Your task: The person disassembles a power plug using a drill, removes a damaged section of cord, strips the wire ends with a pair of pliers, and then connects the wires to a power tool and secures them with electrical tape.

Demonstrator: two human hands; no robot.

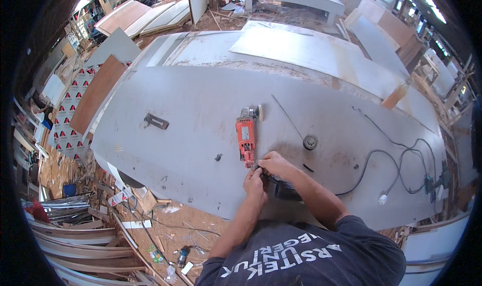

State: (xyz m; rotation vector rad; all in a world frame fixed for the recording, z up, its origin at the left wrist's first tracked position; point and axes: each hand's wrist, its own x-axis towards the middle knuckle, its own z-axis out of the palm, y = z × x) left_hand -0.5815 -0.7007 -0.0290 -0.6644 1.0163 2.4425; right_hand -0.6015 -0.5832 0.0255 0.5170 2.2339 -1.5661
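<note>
A red angle grinder [246,138] lies on a large grey panel [191,105], its disc end pointing away from me. Its rear end is uncovered and reaches my fingers. My left hand [254,183] is closed in a pinch just behind that end. From the right, my right hand [278,165] meets it, fingers also closed at the same spot. Whatever small dark piece they hold is mostly hidden. Under my right forearm sits a dark, box-like object [287,190], partly covered. A short black strip [308,168] lies to the right of my right hand.
Right of the grinder are a round dark part [310,142] and a thin rod [287,116]. A black cable [399,171] with a pale plug [382,199] loops at the right. A dark slotted piece [158,122] lies left. White boards [301,47] lie beyond; scraps litter the floor [186,225].
</note>
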